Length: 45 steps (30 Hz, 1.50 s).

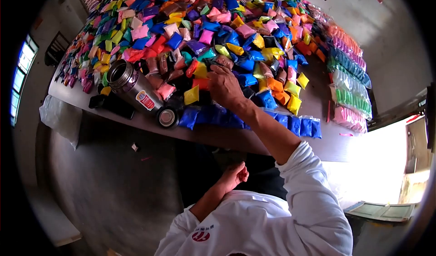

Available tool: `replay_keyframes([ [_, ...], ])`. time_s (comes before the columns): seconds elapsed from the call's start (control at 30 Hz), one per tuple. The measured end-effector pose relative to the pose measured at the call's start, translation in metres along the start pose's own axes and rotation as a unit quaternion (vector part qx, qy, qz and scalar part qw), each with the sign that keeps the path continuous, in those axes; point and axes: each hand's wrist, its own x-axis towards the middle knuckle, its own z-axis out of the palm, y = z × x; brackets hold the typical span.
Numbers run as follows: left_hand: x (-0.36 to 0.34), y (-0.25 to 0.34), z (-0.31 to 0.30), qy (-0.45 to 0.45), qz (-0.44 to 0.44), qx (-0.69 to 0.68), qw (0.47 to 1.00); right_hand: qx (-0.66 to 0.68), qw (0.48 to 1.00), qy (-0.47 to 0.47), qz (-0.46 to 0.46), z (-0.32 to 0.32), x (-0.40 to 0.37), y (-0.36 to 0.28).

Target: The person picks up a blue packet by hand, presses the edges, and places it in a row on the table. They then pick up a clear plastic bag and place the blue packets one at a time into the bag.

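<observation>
My right hand (225, 87) reaches over the table into a large heap of small coloured packets (200, 35). Its fingers are bent together beside a brown packet (223, 60); whatever they grip is hidden. Nearby lie a yellow packet (191, 95) and an orange packet (274, 84). Below my right wrist, a row of blue packets (294, 125) runs along the near table edge, partly covered by my forearm. My left hand (234, 176) rests low in front of my body, fingers curled, with nothing visible in them.
An uncapped steel flask (136, 90) leans at the heap's left, its lid (167, 117) by the table edge. A dark phone-like object (111, 105) lies beside it. Bundled strips of packets (349, 79) line the right side. A clear plastic bag (60, 117) hangs at the left edge.
</observation>
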Motion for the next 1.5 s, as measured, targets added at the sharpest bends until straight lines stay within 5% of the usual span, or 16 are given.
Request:
replay_keyframes([
  [0.2, 0.001, -0.003, -0.005, -0.024, 0.007, -0.017, 1.000, -0.003, 0.998, 0.063, -0.025, -0.008, 0.004, 0.065],
  [0.23, 0.001, -0.003, -0.006, -0.023, 0.006, -0.017, 1.000, 0.013, 0.997, -0.033, 0.070, -0.030, 0.007, 0.071],
  [0.3, 0.002, -0.004, -0.007, -0.026, 0.006, -0.017, 1.000, -0.041, 0.994, -0.031, 0.102, -0.052, 0.008, 0.091],
  [0.37, 0.003, -0.004, -0.007, -0.022, 0.005, -0.016, 1.000, -0.021, 0.998, 0.038, 0.039, -0.065, 0.007, 0.115],
  [0.47, 0.005, -0.004, -0.008, -0.014, 0.000, -0.013, 1.000, 0.095, 0.989, -0.034, 0.105, -0.086, 0.015, 0.138],
  [0.63, 0.007, -0.003, -0.006, -0.021, -0.005, -0.011, 1.000, -0.020, 0.992, -0.106, 0.067, -0.080, 0.017, 0.133],
  [0.8, 0.006, -0.003, -0.008, -0.010, -0.007, -0.024, 1.000, -0.205, 0.949, -0.198, 0.135, -0.061, 0.019, 0.103],
  [1.03, 0.006, -0.001, -0.009, -0.010, -0.005, -0.024, 1.000, -0.177, 0.974, -0.113, 0.088, -0.066, 0.023, 0.099],
  [1.07, 0.005, -0.001, -0.008, -0.005, -0.001, -0.032, 0.999, 0.103, 0.976, -0.089, 0.168, -0.072, 0.025, 0.105],
  [1.1, 0.004, -0.002, -0.007, -0.001, 0.000, -0.040, 0.999, 0.373, 0.895, -0.057, 0.237, -0.076, 0.023, 0.109],
  [1.17, 0.006, -0.003, -0.011, -0.011, -0.001, -0.036, 0.999, 0.591, 0.730, 0.055, 0.339, -0.095, 0.016, 0.087],
  [1.23, 0.006, -0.004, -0.009, -0.027, 0.009, -0.026, 0.999, 0.705, 0.635, 0.066, 0.308, -0.102, 0.001, 0.082],
  [1.37, 0.007, -0.005, -0.011, -0.011, 0.003, -0.008, 1.000, 0.777, 0.562, 0.069, 0.274, -0.107, -0.035, 0.078],
  [1.5, 0.002, -0.004, -0.009, 0.006, 0.011, 0.004, 1.000, 0.748, 0.606, 0.132, 0.237, -0.108, -0.067, 0.053],
])
